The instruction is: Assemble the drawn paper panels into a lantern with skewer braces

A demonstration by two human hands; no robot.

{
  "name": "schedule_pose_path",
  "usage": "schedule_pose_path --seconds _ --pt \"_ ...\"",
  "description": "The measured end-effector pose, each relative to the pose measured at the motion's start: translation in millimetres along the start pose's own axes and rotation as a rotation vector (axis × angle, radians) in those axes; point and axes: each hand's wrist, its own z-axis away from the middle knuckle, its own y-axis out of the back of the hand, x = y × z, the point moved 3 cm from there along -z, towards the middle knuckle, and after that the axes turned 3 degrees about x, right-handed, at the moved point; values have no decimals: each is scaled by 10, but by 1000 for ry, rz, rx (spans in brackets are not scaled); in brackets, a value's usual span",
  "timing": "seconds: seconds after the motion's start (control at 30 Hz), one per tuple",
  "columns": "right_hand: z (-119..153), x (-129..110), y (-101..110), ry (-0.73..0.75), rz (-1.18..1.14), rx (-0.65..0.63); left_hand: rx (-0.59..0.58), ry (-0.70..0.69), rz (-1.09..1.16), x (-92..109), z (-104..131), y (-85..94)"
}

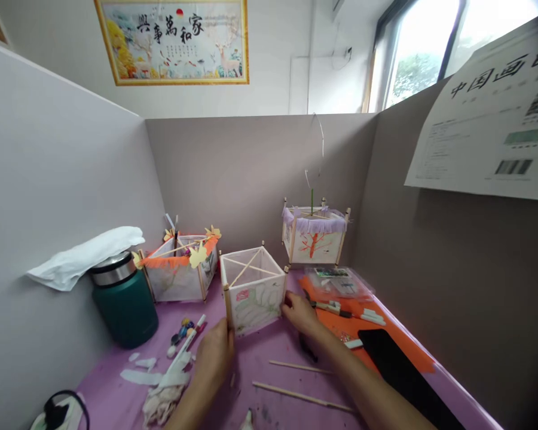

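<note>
Between my hands is a white paper lantern (257, 301) on a wooden stick frame, its panels painted with pale green and red marks. Crossed sticks span its top. My left hand (213, 355) is closed round its front left post near the bottom. My right hand (299, 313) pinches the lower right corner. Two loose wooden sticks (296, 396) lie on the purple tabletop (246, 364) in front of it. Behind to the left stands a lantern with orange trim and yellow paper shapes (179, 280); behind to the right, one with purple fringe and a red tree (316, 242).
At left, a green bottle (124, 307) has a white tissue pack (87, 254) on top. Beads (183, 329), paper scraps and a crumpled cloth (164, 403) lie nearby. On the right are markers (334, 307), a plastic box (338, 280) and a black phone-like slab (399, 370) on orange sheets. Grey partitions enclose the table.
</note>
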Motion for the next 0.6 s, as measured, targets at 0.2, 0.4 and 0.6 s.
schedule_pose_path --seconds 0.2,0.4,0.6 --pt "373 135 -3 79 28 -3 -60 -85 154 -100 -121 42" --pt "546 418 -101 147 35 79 37 11 246 -376 -648 204" --pt "560 497 -137 175 78 138 106 -29 181 -215 -1408 222"
